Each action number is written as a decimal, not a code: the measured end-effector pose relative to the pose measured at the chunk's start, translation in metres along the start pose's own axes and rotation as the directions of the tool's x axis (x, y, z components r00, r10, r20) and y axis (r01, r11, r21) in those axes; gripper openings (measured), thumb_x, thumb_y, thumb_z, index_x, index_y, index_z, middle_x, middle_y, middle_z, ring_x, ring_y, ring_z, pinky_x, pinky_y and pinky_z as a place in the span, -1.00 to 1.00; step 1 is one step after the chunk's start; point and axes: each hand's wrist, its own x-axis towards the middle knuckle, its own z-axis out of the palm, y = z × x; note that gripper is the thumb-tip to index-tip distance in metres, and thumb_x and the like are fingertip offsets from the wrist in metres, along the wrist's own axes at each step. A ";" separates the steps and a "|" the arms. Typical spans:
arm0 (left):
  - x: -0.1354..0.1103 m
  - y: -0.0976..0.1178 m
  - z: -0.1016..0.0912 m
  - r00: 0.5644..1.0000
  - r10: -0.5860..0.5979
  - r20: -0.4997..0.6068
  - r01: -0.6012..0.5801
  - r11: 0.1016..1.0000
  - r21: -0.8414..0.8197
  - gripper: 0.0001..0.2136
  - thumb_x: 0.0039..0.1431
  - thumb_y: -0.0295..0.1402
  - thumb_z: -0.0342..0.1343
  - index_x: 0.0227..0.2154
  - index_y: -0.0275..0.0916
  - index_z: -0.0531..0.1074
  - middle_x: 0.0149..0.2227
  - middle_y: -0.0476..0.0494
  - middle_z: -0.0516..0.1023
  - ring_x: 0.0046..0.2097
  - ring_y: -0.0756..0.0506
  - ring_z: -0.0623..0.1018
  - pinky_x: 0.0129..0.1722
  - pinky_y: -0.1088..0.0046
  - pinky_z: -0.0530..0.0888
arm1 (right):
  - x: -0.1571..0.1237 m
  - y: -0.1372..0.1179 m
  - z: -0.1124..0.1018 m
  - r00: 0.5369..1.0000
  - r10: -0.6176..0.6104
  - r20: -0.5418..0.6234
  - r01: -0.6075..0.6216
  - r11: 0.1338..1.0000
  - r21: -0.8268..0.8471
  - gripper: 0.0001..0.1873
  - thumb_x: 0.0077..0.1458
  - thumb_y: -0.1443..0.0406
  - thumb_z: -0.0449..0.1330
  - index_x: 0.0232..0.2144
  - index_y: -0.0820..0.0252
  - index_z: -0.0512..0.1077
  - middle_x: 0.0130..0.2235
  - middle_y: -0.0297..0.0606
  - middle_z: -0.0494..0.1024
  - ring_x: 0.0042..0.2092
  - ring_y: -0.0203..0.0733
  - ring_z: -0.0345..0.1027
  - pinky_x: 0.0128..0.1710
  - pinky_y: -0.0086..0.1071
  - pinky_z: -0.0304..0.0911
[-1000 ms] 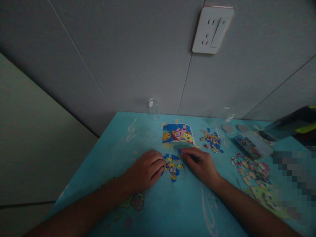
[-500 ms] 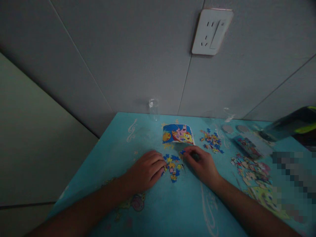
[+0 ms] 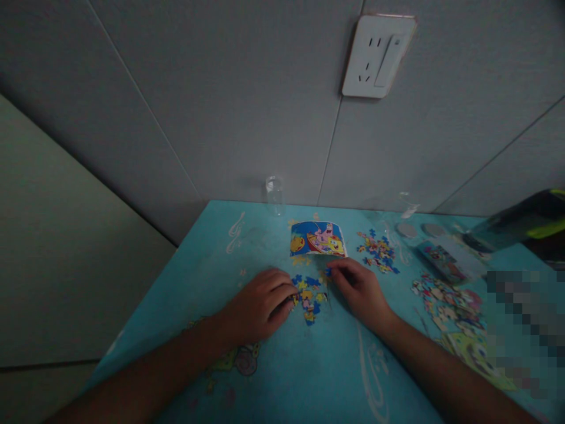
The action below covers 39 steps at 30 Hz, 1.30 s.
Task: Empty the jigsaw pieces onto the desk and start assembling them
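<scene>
A small cluster of joined blue and yellow puzzle pieces [image 3: 309, 296] lies on the turquoise table [image 3: 282, 371] between my hands. My left hand [image 3: 258, 306] rests palm down, fingers curled, with its fingertips against the cluster's left edge. My right hand [image 3: 359, 288] is pinched on a small blue puzzle piece [image 3: 328, 272] at the cluster's upper right corner. Just behind stands a curled cartoon reference picture [image 3: 318, 238].
A loose pile of puzzle pieces [image 3: 377, 250] lies right of the picture, and more pieces [image 3: 448, 306] are spread further right. A clear glass jar [image 3: 274, 195] stands by the wall. Two round lids [image 3: 408, 229], a small box [image 3: 444, 259] and a dark green object [image 3: 525, 221] sit at the right.
My right hand has lifted slightly and shifted the blue piece a little toward the cluster's upper right corner. My left hand has stayed in place.
</scene>
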 end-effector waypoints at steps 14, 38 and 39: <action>0.008 -0.017 -0.002 0.998 -0.044 -0.053 0.045 0.999 0.018 -0.67 0.35 -0.36 0.00 0.13 -0.25 0.36 0.14 -0.29 0.42 0.20 -0.19 0.42 0.24 0.15 0.41 | 0.004 0.008 0.001 1.000 -0.025 -0.006 0.025 1.000 -0.012 -0.84 0.19 0.33 0.15 -0.19 0.13 0.51 -0.27 -0.25 0.55 -0.30 -0.17 0.42 -0.29 -0.33 0.33; 0.069 -0.052 0.013 0.999 0.034 -0.042 -0.030 0.995 0.097 -0.62 0.44 -0.30 -0.16 0.19 -0.21 0.39 0.21 -0.25 0.40 0.26 -0.20 0.36 0.29 0.04 0.28 | 0.007 0.001 0.005 0.982 -0.188 0.024 0.189 0.982 -0.018 -0.75 0.15 0.47 0.15 -0.21 0.12 0.55 -0.29 -0.27 0.54 -0.25 -0.19 0.43 -0.18 -0.30 0.33; 0.068 -0.052 0.013 0.998 0.032 -0.056 -0.027 0.996 0.088 -0.61 0.44 -0.30 -0.17 0.18 -0.22 0.39 0.21 -0.25 0.40 0.26 -0.19 0.36 0.29 0.05 0.29 | 0.007 0.002 0.005 0.981 -0.191 0.026 0.191 0.981 -0.019 -0.75 0.15 0.47 0.16 -0.21 0.12 0.55 -0.28 -0.27 0.55 -0.25 -0.19 0.43 -0.17 -0.30 0.34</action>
